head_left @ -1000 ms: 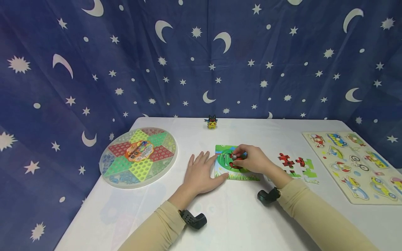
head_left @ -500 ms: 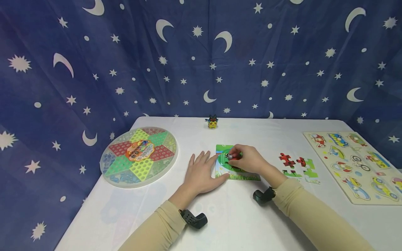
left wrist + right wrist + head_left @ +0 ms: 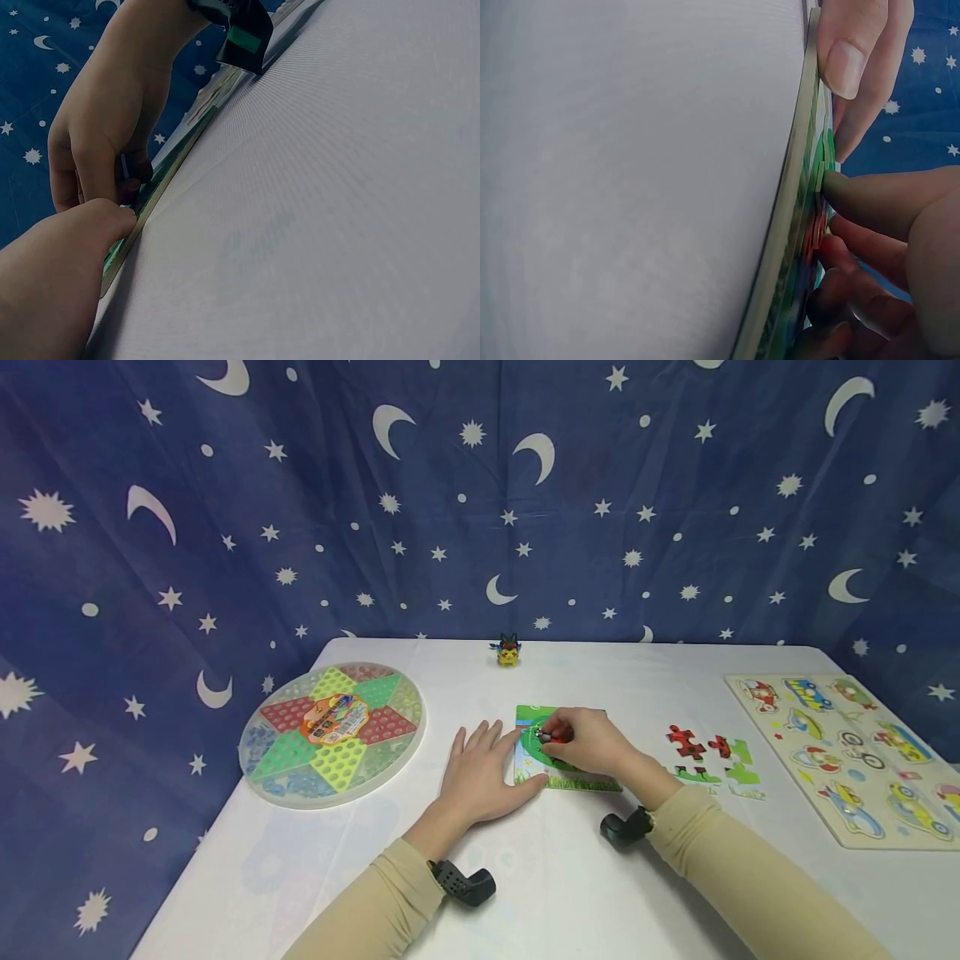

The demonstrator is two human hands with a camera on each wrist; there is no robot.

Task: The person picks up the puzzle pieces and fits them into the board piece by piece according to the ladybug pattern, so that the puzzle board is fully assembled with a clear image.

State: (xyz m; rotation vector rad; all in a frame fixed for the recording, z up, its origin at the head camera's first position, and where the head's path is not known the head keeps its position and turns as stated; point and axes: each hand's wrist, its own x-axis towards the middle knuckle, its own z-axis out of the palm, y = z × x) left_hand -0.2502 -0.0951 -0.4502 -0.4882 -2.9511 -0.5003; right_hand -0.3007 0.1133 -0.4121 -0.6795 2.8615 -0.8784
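A green jigsaw board (image 3: 577,783) with a grass border lies flat mid-table. My left hand (image 3: 480,781) rests beside its left edge with fingers spread and thumb at the near corner; in the right wrist view that thumb (image 3: 846,67) lies on the board. Over the board's middle, my right hand (image 3: 588,743) pinches a red-and-black jigsaw piece (image 3: 552,737) between thumb and fingers. In the right wrist view the piece (image 3: 820,187) sits close over the board's surface, slightly raised. The right fingers hide much of the picture.
Several loose jigsaw pieces (image 3: 684,742) lie to the right. Beyond them is a wooden peg puzzle board (image 3: 825,760) with vehicles. A round Chinese checkers board (image 3: 386,779) lies at the left, and a small yellow figurine (image 3: 507,653) stands at the back.
My right hand has shifted left over the board with the jigsaw piece, mostly in the first half second. My left hand has stayed in place.
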